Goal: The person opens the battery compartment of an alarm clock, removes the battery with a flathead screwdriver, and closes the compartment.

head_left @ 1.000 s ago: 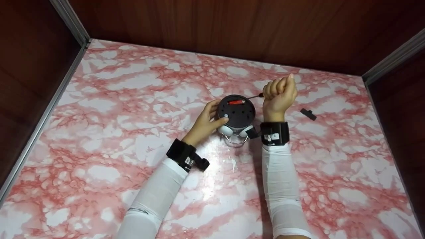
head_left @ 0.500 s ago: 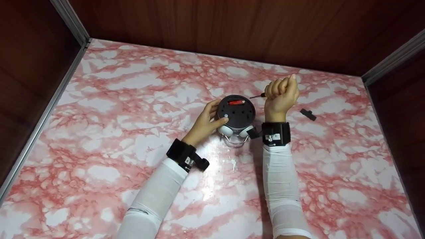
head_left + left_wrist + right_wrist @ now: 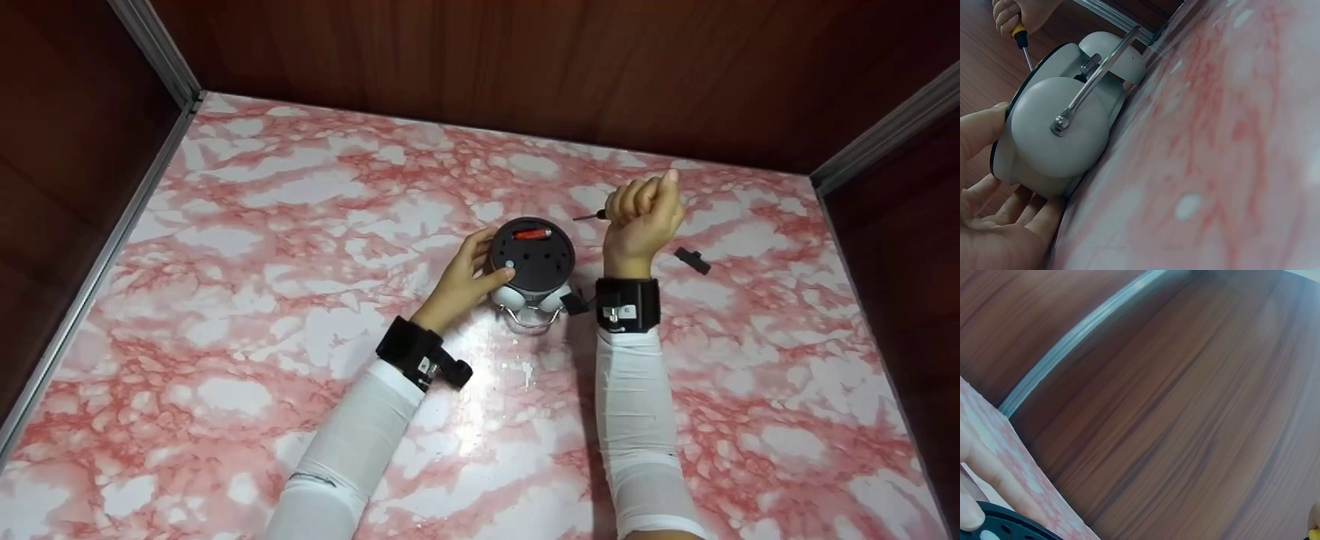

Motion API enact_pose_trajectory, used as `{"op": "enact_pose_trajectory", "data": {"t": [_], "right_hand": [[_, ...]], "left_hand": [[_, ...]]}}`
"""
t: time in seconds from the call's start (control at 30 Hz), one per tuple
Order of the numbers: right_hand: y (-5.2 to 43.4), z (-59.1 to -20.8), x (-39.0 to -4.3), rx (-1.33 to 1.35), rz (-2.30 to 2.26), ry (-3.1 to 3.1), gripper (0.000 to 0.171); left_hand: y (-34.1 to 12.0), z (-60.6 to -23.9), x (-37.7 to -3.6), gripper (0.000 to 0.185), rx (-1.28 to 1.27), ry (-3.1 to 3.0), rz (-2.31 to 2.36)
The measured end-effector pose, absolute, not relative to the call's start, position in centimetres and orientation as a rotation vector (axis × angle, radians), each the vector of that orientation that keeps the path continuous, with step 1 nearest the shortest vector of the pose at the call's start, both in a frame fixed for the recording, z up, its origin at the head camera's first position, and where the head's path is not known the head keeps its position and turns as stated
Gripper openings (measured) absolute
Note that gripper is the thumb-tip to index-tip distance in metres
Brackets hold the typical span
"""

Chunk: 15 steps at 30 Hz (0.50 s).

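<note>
Your left hand (image 3: 459,281) grips the alarm clock (image 3: 534,259) from the side, fingers (image 3: 1013,211) curled under its rim, thumb on the back plate. The clock lies face-down on the bench (image 3: 300,225), bells (image 3: 1058,132) toward you, battery bay open with a red cell (image 3: 532,233) showing. Your right hand (image 3: 643,217) is fisted round a small screwdriver (image 3: 592,215); the tip sticks out to the left of your knuckles, clear of the clock's back, not touching.

Risks, as I judge them:
- The clock rests on its rounded bells and handle, so a push from the driver could rock or roll it if your left grip loosens.
- A fist grip gives coarse tip control; the tip could skid off the plate.
- The small black piece (image 3: 692,260) lies right of your right wrist, near enough for a sleeve to sweep it away.
</note>
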State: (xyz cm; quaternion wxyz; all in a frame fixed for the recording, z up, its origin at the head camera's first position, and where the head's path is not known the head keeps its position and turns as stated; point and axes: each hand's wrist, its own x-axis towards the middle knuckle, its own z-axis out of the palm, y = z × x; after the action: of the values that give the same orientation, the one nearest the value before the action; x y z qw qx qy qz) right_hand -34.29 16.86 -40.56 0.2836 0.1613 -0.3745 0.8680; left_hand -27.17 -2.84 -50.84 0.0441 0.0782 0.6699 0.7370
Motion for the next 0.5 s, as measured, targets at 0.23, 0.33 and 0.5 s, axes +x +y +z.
{"op": "enact_pose_trajectory", "data": {"t": [0.23, 0.33, 0.5], "right_hand": [[16.7, -40.1, -33.4, 0.575, 2.16, -1.074, 0.054], [16.7, -40.3, -33.3, 0.66, 2.068, -1.165, 0.053], [17.3, -41.1, -33.6, 0.803, 1.773, -1.449, 0.049]], "left_hand": [[-2.8, -50.9, -27.0, 0.075, 0.212, 2.042, 2.243], [-2.7, -50.9, -27.1, 0.074, 0.212, 2.029, 2.246], [-2.9, -50.8, -27.2, 0.074, 0.206, 2.009, 2.257]]}}
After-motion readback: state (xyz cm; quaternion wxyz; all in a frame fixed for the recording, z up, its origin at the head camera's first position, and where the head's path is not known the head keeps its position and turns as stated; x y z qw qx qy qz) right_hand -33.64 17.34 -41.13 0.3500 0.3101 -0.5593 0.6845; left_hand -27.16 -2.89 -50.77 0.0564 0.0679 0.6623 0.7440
